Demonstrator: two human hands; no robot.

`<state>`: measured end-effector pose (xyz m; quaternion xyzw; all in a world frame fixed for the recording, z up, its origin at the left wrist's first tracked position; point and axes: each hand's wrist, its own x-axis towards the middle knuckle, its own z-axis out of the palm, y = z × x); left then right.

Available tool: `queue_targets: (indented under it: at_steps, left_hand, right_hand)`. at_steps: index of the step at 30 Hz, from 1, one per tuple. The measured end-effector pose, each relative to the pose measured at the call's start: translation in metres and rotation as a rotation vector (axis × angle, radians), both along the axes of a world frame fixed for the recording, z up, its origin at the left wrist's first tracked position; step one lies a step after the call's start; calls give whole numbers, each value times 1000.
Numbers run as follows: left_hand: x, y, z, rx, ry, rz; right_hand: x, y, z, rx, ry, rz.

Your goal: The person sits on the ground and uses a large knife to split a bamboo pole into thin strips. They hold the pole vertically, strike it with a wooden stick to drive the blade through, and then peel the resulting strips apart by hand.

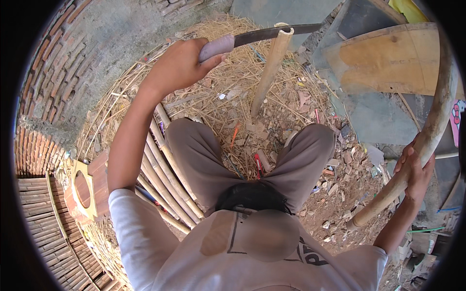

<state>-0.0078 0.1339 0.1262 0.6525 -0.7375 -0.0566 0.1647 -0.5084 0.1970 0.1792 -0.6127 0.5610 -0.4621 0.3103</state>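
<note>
Head view: left hand (182, 62) grips dark lilac-handled blade (255, 36), seemingly wedged in split tan bamboo (270, 70); right hand (416, 172) clasps curved pale pole (433, 121)

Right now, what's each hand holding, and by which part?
Left hand: the long knife, by its wrapped handle. Right hand: the thick pole, partway along its length.

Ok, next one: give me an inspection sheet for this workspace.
Surface: soil strewn with straw and chips.
Job's things: machete, its blade across the top of an upright bamboo piece; thick pole.
Clutter: bamboo poles beside the left leg; tan panel.
Hands: left hand grips the machete's handle; right hand grips the thick pole.
Cables: thin green strand, kind unclear.
Surroundings: brick wall; bamboo slats.
</note>
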Motion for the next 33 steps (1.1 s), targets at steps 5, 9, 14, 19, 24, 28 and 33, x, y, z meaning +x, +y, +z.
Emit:
queue_targets:
  at_steps: [5, 9, 14, 19, 24, 28, 33]
  left_hand:
    - [-2, 2, -10, -97, -5, -39]
    - [0, 8, -13, -4, -10, -10]
    - [5, 5, -19, -36, 33, 2]
    - [-6, 7, -17, -48, 73, -25]
    - [-8, 2, -7, 22, 15, -26]
    - [-4, 4, -30, -16, 61, 13]
    - [-9, 5, -29, 42, 103, 38]
  right_hand:
    - [25, -7, -60, 371, 212, 151]
    - [21, -3, -64, 565, 209, 195]
    - [0, 6, 8, 128, 53, 44]
    - [5, -26, -11, -44, 83, 18]
    - [32, -26, -73, 595, 275, 228]
    - [30, -23, -25, 432, 213, 120]
    - [5, -19, -3, 168, 44, 32]
